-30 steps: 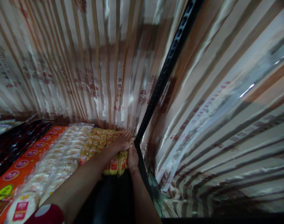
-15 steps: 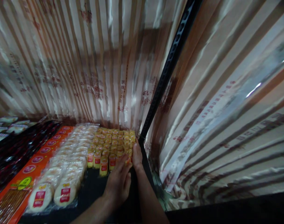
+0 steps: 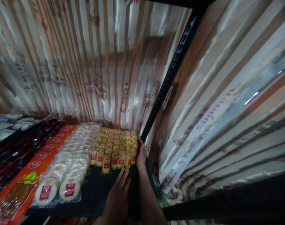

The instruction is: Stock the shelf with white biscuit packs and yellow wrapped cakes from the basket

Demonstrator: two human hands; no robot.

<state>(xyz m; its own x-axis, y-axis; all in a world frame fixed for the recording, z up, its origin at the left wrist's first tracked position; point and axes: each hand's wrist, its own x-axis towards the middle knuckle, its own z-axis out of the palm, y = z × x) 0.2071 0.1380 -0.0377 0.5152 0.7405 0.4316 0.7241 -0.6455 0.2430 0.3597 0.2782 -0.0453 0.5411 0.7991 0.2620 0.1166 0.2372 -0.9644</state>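
Observation:
Small yellow wrapped snack packs with red labels stand in several close rows on the black shelf. My left hand is in front of the rows, fingers stretched forward, the tips at the foot of a front pack that stands turned edge-on. It holds nothing. My right hand lies flat along the right side of the rows, fingers extended towards the back corner; its palm side faces the packs. Whether it touches them I cannot tell.
Left of the yellow packs lie rows of white round crackers in clear wrap, an orange pack of sticks and dark glossy packs. A black slotted post rises at the corner. Printed plastic sheeting hangs behind.
My left hand has drawn back towards me from the front right packs, uncovering their labels. My right hand stays along the right side. The view has shifted slightly.

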